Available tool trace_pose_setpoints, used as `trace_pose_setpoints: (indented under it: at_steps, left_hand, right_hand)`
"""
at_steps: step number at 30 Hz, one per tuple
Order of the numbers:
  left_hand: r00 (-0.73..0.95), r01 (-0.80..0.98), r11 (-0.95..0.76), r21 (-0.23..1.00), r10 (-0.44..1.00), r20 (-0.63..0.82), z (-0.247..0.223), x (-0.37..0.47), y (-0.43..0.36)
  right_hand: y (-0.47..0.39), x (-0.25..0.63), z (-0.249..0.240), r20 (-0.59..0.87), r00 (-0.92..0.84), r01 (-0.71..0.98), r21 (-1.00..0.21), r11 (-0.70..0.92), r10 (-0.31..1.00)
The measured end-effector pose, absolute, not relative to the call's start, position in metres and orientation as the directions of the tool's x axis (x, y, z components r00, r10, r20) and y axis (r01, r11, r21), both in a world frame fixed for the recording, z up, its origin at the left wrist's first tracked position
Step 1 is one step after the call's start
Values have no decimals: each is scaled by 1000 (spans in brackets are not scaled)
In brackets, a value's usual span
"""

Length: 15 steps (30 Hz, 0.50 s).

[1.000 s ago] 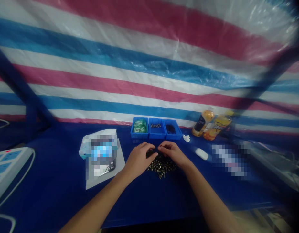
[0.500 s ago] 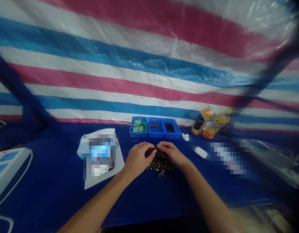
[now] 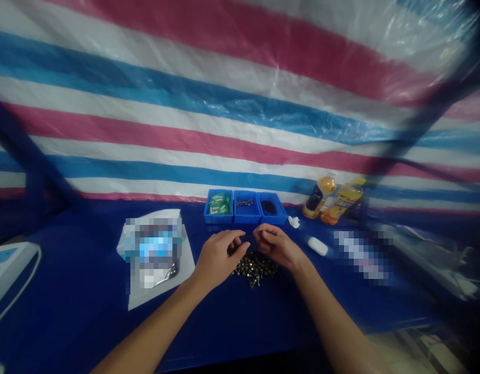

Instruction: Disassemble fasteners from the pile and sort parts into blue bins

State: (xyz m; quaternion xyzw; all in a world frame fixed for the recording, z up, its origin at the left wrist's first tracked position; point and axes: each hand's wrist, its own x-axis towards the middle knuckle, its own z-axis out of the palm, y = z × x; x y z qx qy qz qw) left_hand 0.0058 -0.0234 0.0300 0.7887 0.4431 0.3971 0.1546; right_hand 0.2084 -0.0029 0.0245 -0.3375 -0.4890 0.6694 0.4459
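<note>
A pile of small shiny metal parts (image 3: pixel 255 270) lies on the blue table, partly hidden by my hands. Over its left side is my left hand (image 3: pixel 220 252), thumb and fingers apart with nothing visible between them. My right hand (image 3: pixel 276 243) is above the pile's right side, its fingers curled and pinched together; whatever they hold is too small to make out. Behind the hands three blue bins stand side by side: the left bin (image 3: pixel 218 220) with green packets, the middle bin (image 3: pixel 247 214) with a few small metal pieces, the right bin (image 3: pixel 276 218) with dark small parts.
Two orange drink bottles (image 3: pixel 343 202) stand at the back right, near a crumpled tissue (image 3: pixel 293 222) and a white rounded case (image 3: pixel 318 246). On the left are a paper sheet (image 3: pixel 146 296) with blurred items and a white power strip (image 3: pixel 14 265). A striped sheet (image 3: pixel 240 119) hangs behind.
My hands have drawn slightly apart. The left thumb and fingers have spread, while the right fingers stay curled. The whole view has shifted a little.
</note>
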Motion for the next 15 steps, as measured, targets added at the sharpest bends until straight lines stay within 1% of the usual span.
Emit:
trace_pose_setpoints:
  at_steps: [3,5,7,9,11,15]
  left_hand:
    - [290,557,-554,618,828,480,32,6,-25]
    - [287,555,-549,624,831,476,32,6,-24]
    - [290,559,-546,624,834,471,31,5,-24]
    - [298,558,-550,621,832,468,30,5,-23]
    - [309,553,-558,619,827,469,30,5,-23]
    - [307,547,-556,626,829,468,31,4,-23]
  right_hand:
    - [-4,216,27,70,-317,-414,-907,-72,946]
    - [-2,220,28,87,-288,-460,-886,-58,954]
    - [3,223,26,20,-279,-434,-894,-108,960]
    - [10,226,22,-114,-257,-336,-921,-199,960]
    - [17,228,18,-205,-169,-247,-938,-242,964]
    - [24,232,12,-140,-13,-327,-935,-137,990]
